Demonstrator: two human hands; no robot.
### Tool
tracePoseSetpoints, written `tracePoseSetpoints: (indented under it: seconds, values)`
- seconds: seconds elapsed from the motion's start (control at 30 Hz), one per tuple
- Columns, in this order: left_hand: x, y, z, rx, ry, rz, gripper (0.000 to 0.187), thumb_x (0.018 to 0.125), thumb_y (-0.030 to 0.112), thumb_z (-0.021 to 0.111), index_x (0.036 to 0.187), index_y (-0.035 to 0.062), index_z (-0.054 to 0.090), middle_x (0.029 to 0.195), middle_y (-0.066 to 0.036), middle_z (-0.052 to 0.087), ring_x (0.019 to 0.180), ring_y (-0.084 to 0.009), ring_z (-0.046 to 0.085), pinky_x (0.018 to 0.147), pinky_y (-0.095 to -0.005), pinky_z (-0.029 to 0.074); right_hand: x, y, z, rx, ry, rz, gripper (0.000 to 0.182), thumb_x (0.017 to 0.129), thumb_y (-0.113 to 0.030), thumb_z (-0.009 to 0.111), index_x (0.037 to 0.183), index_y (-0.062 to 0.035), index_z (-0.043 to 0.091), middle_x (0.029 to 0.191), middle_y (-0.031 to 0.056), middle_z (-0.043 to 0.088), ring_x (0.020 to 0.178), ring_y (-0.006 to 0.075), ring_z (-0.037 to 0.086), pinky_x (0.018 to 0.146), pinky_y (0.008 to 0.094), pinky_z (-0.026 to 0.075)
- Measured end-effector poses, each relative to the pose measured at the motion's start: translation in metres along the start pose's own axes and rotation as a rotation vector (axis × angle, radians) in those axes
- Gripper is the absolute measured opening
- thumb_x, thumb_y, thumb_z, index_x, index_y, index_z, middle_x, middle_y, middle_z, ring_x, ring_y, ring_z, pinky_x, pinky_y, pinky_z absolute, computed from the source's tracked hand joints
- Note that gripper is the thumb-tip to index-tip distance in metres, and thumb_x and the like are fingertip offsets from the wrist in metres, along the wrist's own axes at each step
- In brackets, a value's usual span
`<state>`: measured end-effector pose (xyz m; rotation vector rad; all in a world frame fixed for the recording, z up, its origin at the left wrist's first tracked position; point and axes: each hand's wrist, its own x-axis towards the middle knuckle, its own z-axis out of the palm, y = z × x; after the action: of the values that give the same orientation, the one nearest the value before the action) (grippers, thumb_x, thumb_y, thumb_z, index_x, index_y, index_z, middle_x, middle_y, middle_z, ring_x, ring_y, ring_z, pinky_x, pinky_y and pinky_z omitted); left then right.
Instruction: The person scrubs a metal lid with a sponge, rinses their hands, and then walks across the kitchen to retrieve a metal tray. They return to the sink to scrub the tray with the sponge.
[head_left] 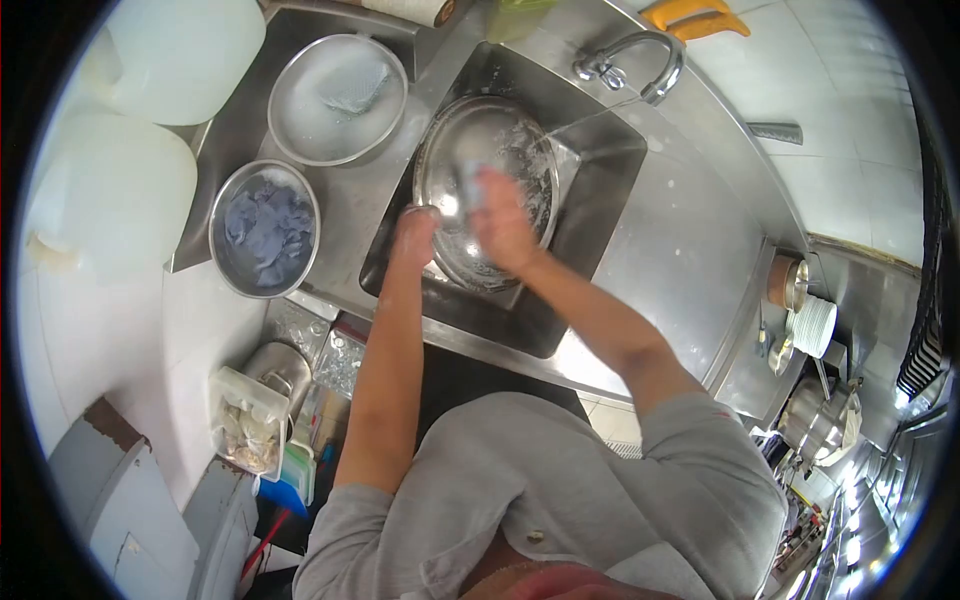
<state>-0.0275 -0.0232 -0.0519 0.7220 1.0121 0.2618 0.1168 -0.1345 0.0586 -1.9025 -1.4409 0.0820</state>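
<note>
A large round metal bowl [540,190], wet and streaked with suds, rests tilted in the sink [625,150]. My left hand [418,235] grips its near-left rim with closed fingers. Over the bowl's shiny surface, my right hand [503,222] is smeared by motion, its fingers pressing a pale scrubbing pad [474,186] against the metal. The pad's exact kind is blurred. From the faucet [655,75] a thin stream of water runs onto the bowl's far right edge.
Left of the sink stand a basin of suds [300,120] with a mesh-like pad, and a bowl of grey-blue cloths [268,228]. White jugs [130,190] sit farther left. Orange-handled tools [695,18] lie behind the faucet. Stacked plates [812,325] and pots stand at right.
</note>
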Motion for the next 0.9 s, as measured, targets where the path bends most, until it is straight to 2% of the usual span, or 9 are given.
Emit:
tracePoseSetpoints:
  seconds: [0.13,0.2,0.23,0.37,0.4,0.63,0.67,0.77,0.9]
  values:
    - [-0.002,0.012,0.005,0.090,0.241,-0.082,0.018,0.078,0.013,0.052,0.088,0.0009,0.062,0.086,-0.015,0.064,0.084,-0.0268,0.064,0.075,-0.0391,0.054,0.038,0.035,0.046,-0.179,0.153,-0.284,0.038,0.079,0.001,0.051,0.116,0.0061,0.056,0.113,0.0260,0.059,0.105,0.0431,0.056,0.096,0.0508,0.043]
    - [0.011,0.003,-0.007,0.379,0.149,0.035,0.014,0.078,0.013,0.053,0.080,0.0025,0.063,0.082,-0.015,0.064,0.080,-0.0277,0.065,0.074,-0.0391,0.053,0.063,0.086,0.040,-0.167,0.189,0.076,0.031,0.081,-0.001,0.050,0.110,0.0067,0.057,0.114,0.0276,0.059,0.105,0.0449,0.056,0.097,0.0490,0.043]
    - [0.017,-0.012,-0.015,0.437,0.141,0.059,0.013,0.078,0.012,0.053,0.078,0.0032,0.063,0.080,-0.015,0.064,0.079,-0.0282,0.065,0.073,-0.0392,0.053,0.083,0.117,0.028,0.023,-0.054,0.671,0.025,0.082,-0.002,0.049,0.104,0.0063,0.058,0.113,0.0282,0.060,0.104,0.0472,0.056,0.095,0.0485,0.044]
    - [0.071,-0.060,-0.061,1.237,-0.062,0.503,0.016,0.078,0.010,0.054,0.067,0.0061,0.065,0.075,-0.016,0.066,0.074,-0.0302,0.065,0.070,-0.0394,0.052,0.035,0.073,0.079,-0.219,0.316,-0.018,0.038,0.082,-0.005,0.050,0.116,0.0115,0.056,0.125,0.0297,0.056,0.121,0.0443,0.050,0.111,0.0512,0.032]
    - [0.077,-0.063,-0.064,1.454,-0.105,0.651,0.018,0.078,0.009,0.054,0.064,0.0068,0.065,0.074,-0.016,0.066,0.073,-0.0307,0.065,0.069,-0.0394,0.052,0.025,0.028,0.068,-0.215,0.018,-0.085,0.047,0.084,-0.008,0.049,0.126,0.0145,0.051,0.132,0.0307,0.051,0.129,0.0442,0.044,0.116,0.0524,0.025]
    - [0.106,-0.105,-0.082,0.585,0.019,0.298,0.011,0.075,0.004,0.055,0.073,0.0064,0.065,0.078,-0.014,0.066,0.079,-0.0288,0.065,0.075,-0.0374,0.050,0.043,0.134,0.080,-0.396,-0.017,0.470,0.053,0.084,-0.008,0.047,0.130,0.0178,0.044,0.134,0.0372,0.046,0.130,0.0487,0.040,0.116,0.0544,0.024]
    - [0.115,-0.110,-0.083,0.506,-0.012,0.325,0.008,0.074,0.004,0.056,0.077,0.0055,0.063,0.078,-0.014,0.064,0.078,-0.0284,0.063,0.074,-0.0384,0.049,0.028,0.092,0.093,-0.443,0.092,0.263,0.052,0.086,-0.009,0.045,0.131,0.0182,0.044,0.137,0.0393,0.042,0.134,0.0508,0.036,0.116,0.0548,0.022]
    - [0.111,-0.113,-0.096,0.694,-0.208,0.456,0.019,0.072,0.005,0.057,0.090,0.0013,0.055,0.080,-0.014,0.057,0.073,-0.0276,0.056,0.066,-0.0443,0.045,0.016,-0.008,0.065,-0.382,-0.105,0.060,0.053,0.089,-0.010,0.042,0.133,0.0198,0.040,0.137,0.0423,0.040,0.135,0.0511,0.034,0.116,0.0549,0.023]
    - [0.149,-0.138,-0.127,0.742,-0.173,0.307,0.015,0.068,0.008,0.067,0.083,0.0102,0.067,0.084,-0.011,0.066,0.084,-0.0258,0.065,0.074,-0.0385,0.049,0.036,0.100,0.053,-0.138,-0.055,0.577,0.055,0.089,-0.010,0.043,0.132,0.0228,0.037,0.138,0.0443,0.037,0.132,0.0551,0.035,0.114,0.0554,0.026]
